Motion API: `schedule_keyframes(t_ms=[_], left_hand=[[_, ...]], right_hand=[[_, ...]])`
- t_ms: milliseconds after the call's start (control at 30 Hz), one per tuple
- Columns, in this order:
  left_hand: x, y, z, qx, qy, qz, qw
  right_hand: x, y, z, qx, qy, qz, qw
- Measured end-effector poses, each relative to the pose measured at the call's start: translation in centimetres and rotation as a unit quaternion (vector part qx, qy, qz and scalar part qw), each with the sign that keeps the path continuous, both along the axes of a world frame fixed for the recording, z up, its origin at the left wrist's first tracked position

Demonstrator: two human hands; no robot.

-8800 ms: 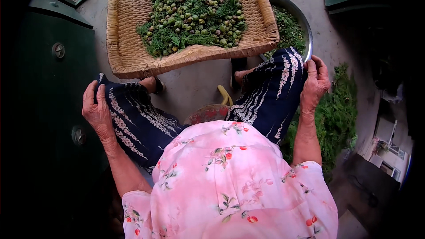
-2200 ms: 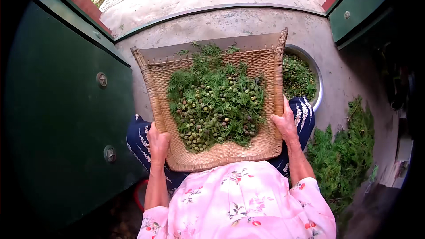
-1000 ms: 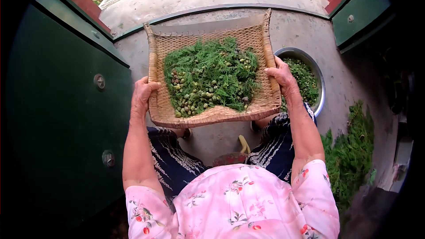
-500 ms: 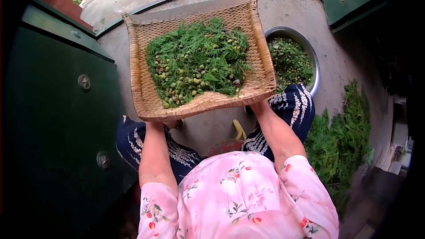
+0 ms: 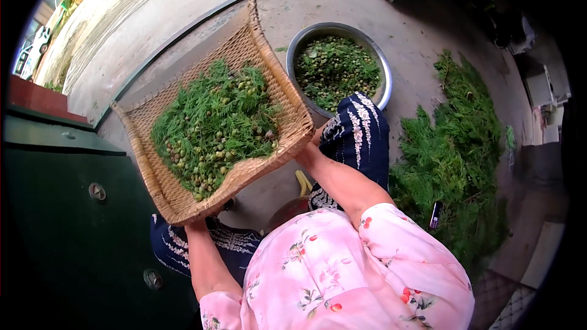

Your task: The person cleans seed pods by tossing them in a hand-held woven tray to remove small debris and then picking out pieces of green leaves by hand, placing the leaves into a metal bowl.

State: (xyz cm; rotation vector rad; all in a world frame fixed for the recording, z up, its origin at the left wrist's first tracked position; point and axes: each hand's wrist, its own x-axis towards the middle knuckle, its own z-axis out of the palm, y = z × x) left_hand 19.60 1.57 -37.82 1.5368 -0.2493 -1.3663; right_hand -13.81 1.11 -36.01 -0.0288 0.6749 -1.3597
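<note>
A woven winnowing basket (image 5: 276,61), open along its far edge, is held up in front of me over my knees. Inside lies a pile of feathery green sprigs (image 5: 214,107) mixed with small round green and brownish cones. My left hand (image 5: 195,226) grips the basket at its near left corner, and my right hand (image 5: 313,139) supports it at the near right corner. The basket hides most of the fingers of both hands. Just beyond my right knee stands a metal basin (image 5: 385,76) filled with more small cones (image 5: 336,70) and green bits.
A large heap of leafy green branches (image 5: 452,140) lies on the floor to my right, with a small dark object (image 5: 435,214) on it. Green door panels (image 5: 61,220) stand close at my left. A raised threshold (image 5: 202,19) crosses the floor ahead.
The basket now appears farther left and turned, its far edge slanting down to the left. The whole view has turned too, bringing the basin and branch heap more into sight. Both hands keep their hold.
</note>
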Motion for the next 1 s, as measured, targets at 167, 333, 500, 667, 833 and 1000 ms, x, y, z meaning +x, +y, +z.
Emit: schedule_keyframes(t_ms=[167,333,500,667,833,1000], left_hand=[[0.3,0.2,1.0,0.029,0.001,-0.021,0.999],[1.4,0.4,1.7,0.05,0.007,-0.039,0.998],[2.2,-0.1,2.5,0.05,0.015,-0.058,0.997],[3.2,-0.2,3.6,0.021,0.025,-0.073,0.997],[3.6,-1.7,8.4,-0.067,0.102,-0.074,0.99],[3.2,-2.6,12.7,-0.107,-0.065,-0.194,0.973]], right_hand=[[0.7,-0.5,1.1,0.014,-0.016,-0.01,1.0],[1.5,0.3,1.9,0.03,-0.029,-0.023,0.999],[0.9,0.6,2.0,0.03,-0.03,-0.042,0.998],[-0.4,1.2,6.6,0.028,0.134,-0.011,0.991],[-3.0,0.6,8.5,0.115,0.163,-0.036,0.979],[-3.9,-0.6,11.3,-0.04,0.166,0.022,0.985]])
